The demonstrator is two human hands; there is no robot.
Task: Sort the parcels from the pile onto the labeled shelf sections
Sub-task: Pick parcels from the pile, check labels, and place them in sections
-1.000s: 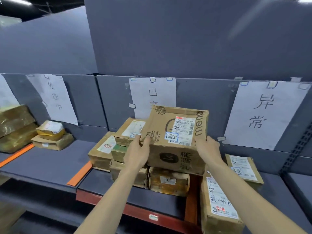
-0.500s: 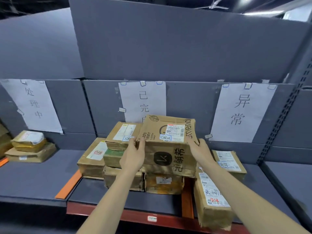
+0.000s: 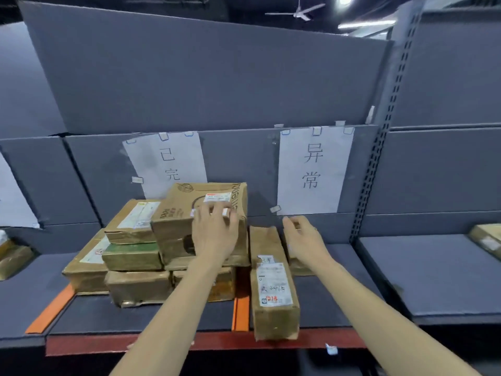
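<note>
Item: large printed carton (image 3: pixel 200 213), atop the parcel stack (image 3: pixel 141 267) below the 已完 sign (image 3: pixel 168 164). Left hand (image 3: pixel 214 234) flat on its front, fingers spread. Right hand (image 3: pixel 303 240) clear, fingers loosely curled, empty. Advice: square the carton so it sits firmly before letting go.

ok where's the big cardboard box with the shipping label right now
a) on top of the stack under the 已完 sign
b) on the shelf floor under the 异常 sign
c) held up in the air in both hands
a: the big cardboard box sits on the stacked parcels below the 已完 sign, with only the left hand on it.
</note>
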